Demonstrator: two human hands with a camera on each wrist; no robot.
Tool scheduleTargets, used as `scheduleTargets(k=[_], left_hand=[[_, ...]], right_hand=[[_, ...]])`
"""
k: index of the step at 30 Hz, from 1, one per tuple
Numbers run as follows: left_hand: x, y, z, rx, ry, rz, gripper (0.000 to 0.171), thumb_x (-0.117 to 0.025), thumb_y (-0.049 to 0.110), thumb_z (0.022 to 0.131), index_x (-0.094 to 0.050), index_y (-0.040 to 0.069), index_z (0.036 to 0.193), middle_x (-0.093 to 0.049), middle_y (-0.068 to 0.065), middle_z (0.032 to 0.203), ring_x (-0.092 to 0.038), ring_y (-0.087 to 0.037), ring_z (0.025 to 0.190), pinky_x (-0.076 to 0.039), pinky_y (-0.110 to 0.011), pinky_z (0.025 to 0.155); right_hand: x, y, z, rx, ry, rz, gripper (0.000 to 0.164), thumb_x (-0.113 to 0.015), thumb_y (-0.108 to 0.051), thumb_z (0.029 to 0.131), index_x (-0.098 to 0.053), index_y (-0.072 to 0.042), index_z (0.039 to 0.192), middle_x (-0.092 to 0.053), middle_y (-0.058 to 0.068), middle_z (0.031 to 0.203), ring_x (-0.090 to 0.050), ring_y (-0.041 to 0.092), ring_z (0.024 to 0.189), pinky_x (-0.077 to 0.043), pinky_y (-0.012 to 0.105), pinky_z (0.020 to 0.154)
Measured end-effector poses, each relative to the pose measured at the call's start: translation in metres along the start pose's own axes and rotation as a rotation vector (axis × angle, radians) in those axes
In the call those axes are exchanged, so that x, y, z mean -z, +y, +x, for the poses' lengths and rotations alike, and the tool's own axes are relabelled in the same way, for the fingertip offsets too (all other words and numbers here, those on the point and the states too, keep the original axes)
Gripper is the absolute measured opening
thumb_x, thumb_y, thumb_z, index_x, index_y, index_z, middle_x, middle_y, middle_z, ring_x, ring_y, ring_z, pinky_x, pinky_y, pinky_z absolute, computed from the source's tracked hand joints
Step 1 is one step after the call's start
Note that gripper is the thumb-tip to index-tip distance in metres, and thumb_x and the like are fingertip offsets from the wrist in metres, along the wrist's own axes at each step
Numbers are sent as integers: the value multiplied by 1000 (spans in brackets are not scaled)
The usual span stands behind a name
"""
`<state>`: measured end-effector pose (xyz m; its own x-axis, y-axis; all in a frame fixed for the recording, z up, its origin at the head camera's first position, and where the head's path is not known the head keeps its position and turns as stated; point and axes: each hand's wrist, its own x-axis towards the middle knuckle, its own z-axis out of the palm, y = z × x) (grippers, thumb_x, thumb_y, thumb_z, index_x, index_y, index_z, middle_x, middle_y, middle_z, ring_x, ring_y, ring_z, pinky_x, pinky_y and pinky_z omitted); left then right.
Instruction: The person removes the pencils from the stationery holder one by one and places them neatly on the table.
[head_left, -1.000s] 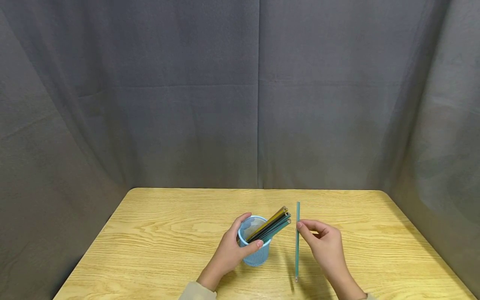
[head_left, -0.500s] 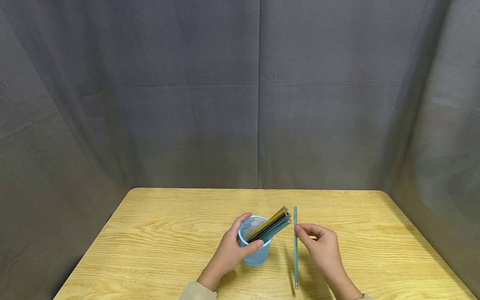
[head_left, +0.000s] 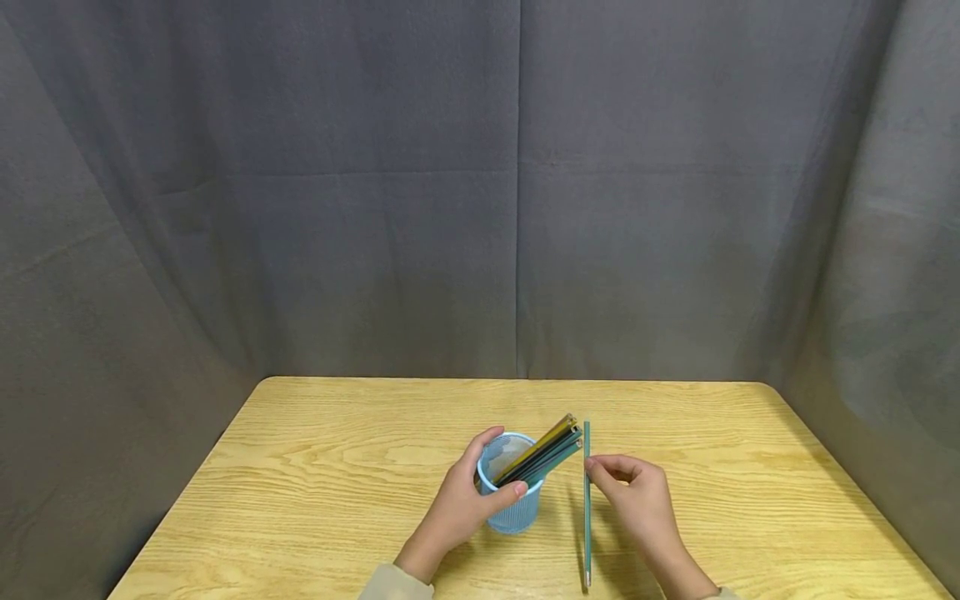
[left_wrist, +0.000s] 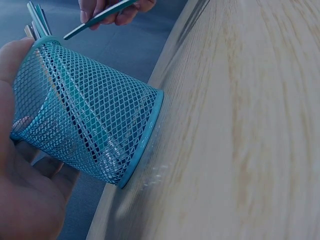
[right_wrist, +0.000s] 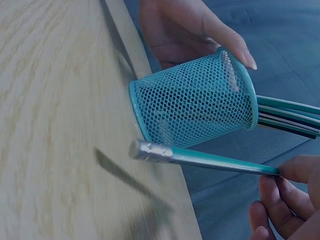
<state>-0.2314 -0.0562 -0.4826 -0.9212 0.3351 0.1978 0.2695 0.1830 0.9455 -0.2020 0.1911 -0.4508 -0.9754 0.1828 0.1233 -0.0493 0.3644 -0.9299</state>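
A light-blue wire-mesh pencil cup stands on the wooden table, several green, black and yellow pencils leaning out of it toward the right. My left hand grips it from the left, thumb across the near rim and fingers behind. Right of the cup, my right hand pinches a single green pencil between thumb and fingertips. In the right wrist view this pencil's silver eraser end points down toward the tabletop, beside the mesh wall. Its other end shows near the cup's rim in the left wrist view.
The wooden table spreads out on both sides of the hands. Grey curtains close off its back and sides. A shadow of the held pencil falls on the tabletop.
My right hand and its pencil have shifted a little left and nearer to me, closer to the cup's pencils. My left hand and the cup have stayed in place.
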Motion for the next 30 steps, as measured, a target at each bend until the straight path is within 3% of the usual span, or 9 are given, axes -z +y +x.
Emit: scheduleTargets(k=[8, 11, 17, 23, 30], left_hand=[[0, 2, -2, 3, -5, -4, 73, -74, 41, 88, -34, 39, 149, -55, -8, 131, -55, -23, 115, -47, -46, 92], [1, 15, -5, 5, -4, -18, 73, -74, 37, 88, -35, 33, 150, -55, -12, 131, -55, -27, 115, -46, -48, 92], [0, 16, -5, 4, 6, -13, 74, -74, 33, 89, -35, 28, 151, -54, -15, 132, -54, -30, 116, -45, -50, 93], [3, 32, -10, -13, 4, -16, 74, -75, 31, 88, -37, 23, 151, -54, -18, 130, -54, -32, 115, -46, -50, 91], [0, 7, -3, 7, 5, -5, 74, -75, 35, 88, -34, 34, 150, -54, -12, 132, -54, -27, 116, -45, -49, 93]], right_hand=[[-3, 4, 1, -24, -28, -31, 23, -71, -23, 93, -76, -2, 102, -72, 3, 98, -60, 17, 95, -45, 32, 81], [-3, 6, 1, -29, -32, -35, 24, -71, -24, 93, -76, -2, 102, -72, 3, 98, -61, 16, 93, -46, 31, 79], [-6, 10, 2, -38, -38, -33, 21, -71, -20, 92, -76, -1, 100, -72, 3, 96, -63, 16, 89, -48, 29, 77], [-6, 14, 3, -63, -57, -17, 21, -71, -19, 93, -75, 0, 101, -71, 4, 98, -62, 17, 91, -49, 29, 77], [-7, 17, 3, -83, -69, -6, 19, -70, -16, 93, -75, 1, 101, -70, 5, 99, -60, 18, 90, -49, 29, 74]])
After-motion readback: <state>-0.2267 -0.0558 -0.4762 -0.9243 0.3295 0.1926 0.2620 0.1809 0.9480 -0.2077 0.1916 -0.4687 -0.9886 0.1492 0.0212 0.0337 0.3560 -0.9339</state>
